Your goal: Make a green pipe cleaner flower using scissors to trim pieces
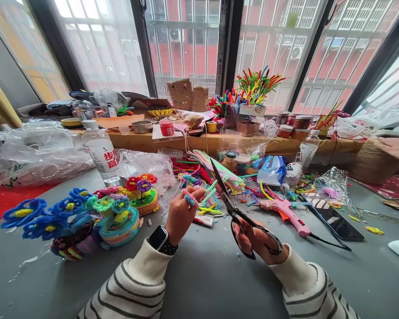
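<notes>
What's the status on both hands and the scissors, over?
Right hand holding black scissors, blades parted. Left hand pinching pink-and-blue fuzzy piece. Pipe cleaners cluttered beyond the hands; pink glue gun lying to the right.

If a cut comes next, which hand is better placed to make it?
The right hand, most likely: it holds the black scissors by the handles, blades pointing away from the person. The left hand is occupied, pinching a fuzzy pink-and-blue piece.
</notes>
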Demonstrator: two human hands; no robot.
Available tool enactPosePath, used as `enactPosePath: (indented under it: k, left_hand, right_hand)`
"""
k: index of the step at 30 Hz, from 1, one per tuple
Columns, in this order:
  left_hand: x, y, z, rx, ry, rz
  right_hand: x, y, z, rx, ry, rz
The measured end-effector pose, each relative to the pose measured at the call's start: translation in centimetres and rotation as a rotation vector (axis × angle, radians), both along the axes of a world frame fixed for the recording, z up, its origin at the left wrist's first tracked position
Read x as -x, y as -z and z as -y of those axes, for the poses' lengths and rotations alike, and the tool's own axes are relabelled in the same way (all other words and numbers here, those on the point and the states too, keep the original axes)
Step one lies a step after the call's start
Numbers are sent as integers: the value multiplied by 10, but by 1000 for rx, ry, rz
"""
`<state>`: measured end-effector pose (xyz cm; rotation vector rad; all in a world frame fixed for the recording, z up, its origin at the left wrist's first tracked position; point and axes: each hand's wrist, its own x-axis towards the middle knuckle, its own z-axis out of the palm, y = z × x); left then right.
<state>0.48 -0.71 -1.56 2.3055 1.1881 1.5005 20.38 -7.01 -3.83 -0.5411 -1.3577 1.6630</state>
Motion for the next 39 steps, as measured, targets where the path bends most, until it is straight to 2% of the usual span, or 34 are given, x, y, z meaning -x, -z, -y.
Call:
enactPosePath:
  k: [9,18,23,33,39]
  left_hand:
    - [-1,-2,0,-146,-2,-41]
    - [-1,-2,-1,-181,-42,-59]
    - [-2,-4,-1,-168,-43,-34]
    - [0,0,-5,-154,-117,-87]
    - [-1,0,-6,-108,-60,-61]
  right_hand:
    - [0,1,0,-1,-7,-3]
    - [3,-6,1,-51,12,64]
    - [3,-4,0,-53,-24,46]
    - [1,6,-1,113,-144,-126]
    - [2,9,0,88,-57,-85]
